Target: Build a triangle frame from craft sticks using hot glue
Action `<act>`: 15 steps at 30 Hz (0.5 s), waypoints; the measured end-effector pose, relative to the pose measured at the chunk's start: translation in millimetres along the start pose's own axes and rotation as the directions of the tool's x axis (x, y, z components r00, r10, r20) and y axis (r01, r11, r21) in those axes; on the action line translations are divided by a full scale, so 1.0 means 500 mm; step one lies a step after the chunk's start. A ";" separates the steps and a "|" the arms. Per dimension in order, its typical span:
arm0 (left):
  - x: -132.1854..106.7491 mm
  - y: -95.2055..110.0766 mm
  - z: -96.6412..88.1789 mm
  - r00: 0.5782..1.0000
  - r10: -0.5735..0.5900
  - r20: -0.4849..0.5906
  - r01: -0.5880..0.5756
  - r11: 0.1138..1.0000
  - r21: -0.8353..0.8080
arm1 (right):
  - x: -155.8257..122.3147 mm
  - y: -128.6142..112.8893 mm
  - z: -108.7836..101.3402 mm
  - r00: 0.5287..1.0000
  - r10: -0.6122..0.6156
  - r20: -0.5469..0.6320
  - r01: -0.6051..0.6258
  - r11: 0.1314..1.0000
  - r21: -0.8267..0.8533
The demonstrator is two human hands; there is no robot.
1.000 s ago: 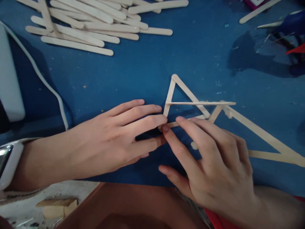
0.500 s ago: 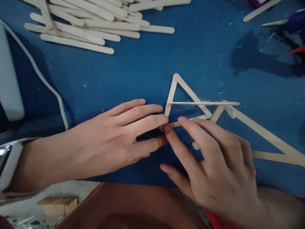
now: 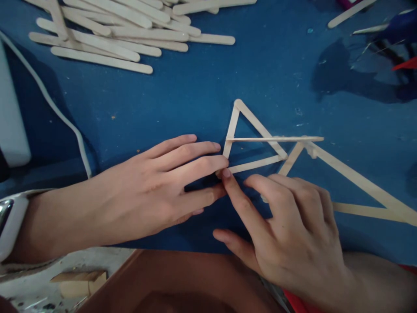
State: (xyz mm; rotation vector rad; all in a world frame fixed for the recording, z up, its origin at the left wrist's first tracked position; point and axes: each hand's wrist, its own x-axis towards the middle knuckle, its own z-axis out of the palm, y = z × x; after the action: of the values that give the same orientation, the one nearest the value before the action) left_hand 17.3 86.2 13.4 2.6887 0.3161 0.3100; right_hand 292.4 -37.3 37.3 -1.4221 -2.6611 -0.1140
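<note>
Wooden craft sticks form a small triangle (image 3: 257, 130) on a blue table (image 3: 195, 100), joined at its right to a larger stick triangle (image 3: 355, 180). My left hand (image 3: 156, 191) lies flat with fingers stretched out, its fingertips pressing the small triangle's lower left corner. My right hand (image 3: 286, 230) rests beside it, index fingertip touching the same corner, the other fingers bent and apart just below the bottom stick. Neither hand holds anything. A white watch (image 3: 9, 226) sits on my left wrist.
A pile of loose craft sticks (image 3: 114, 30) lies at the back left. A white cable (image 3: 61, 117) runs down the left side past a white object (image 3: 9, 113). Dark clutter and a red piece (image 3: 391, 48) sit at the back right. Brown surface (image 3: 169, 282) lies below.
My right middle finger has drawn back off the bottom stick, uncovering it. The index fingertip stays at the corner. My left hand has not moved.
</note>
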 end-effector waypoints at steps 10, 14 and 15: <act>-0.003 0.000 -0.002 1.000 -0.011 0.004 0.011 1.000 -0.014 | 0.001 0.003 0.000 1.000 -0.005 0.019 0.005 1.000 0.010; -0.001 0.000 -0.002 1.000 -0.004 0.012 0.004 1.000 -0.011 | 0.002 0.003 0.001 1.000 0.003 0.017 -0.003 1.000 0.018; -0.001 0.000 -0.002 1.000 -0.004 0.016 0.004 1.000 -0.012 | 0.002 0.003 0.001 1.000 0.004 0.017 -0.004 1.000 0.017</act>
State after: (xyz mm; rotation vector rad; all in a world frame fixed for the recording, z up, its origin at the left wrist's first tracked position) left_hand 16.6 86.5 14.2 2.6774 0.3139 0.2879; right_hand 293.3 -35.7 37.1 -1.4295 -2.6655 -0.0790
